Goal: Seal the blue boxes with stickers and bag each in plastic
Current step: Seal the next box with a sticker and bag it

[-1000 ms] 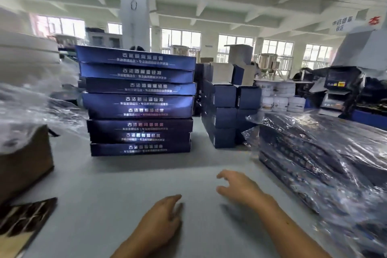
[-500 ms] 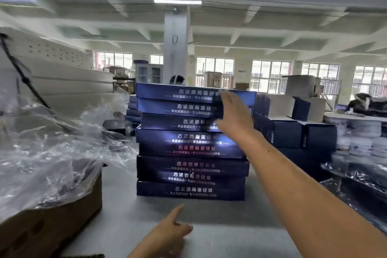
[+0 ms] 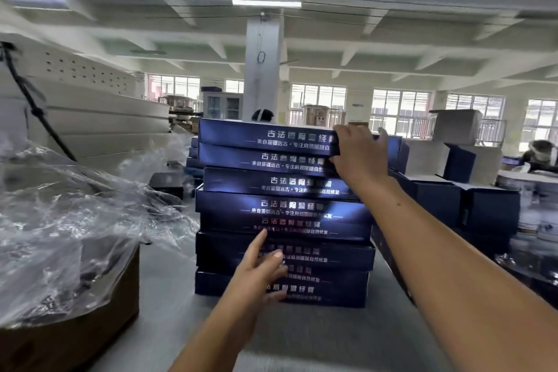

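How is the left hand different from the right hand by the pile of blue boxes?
The right hand is high, at the top of the pile; the left hand is low, in front of its lower half. The right hand curls round the top blue box; the left hand holds nothing, with its fingers stretched out. Both reach toward the same pile.

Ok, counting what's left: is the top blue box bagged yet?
Not bagged: the top blue box shows bare printed card, no film; the right hand grips it.
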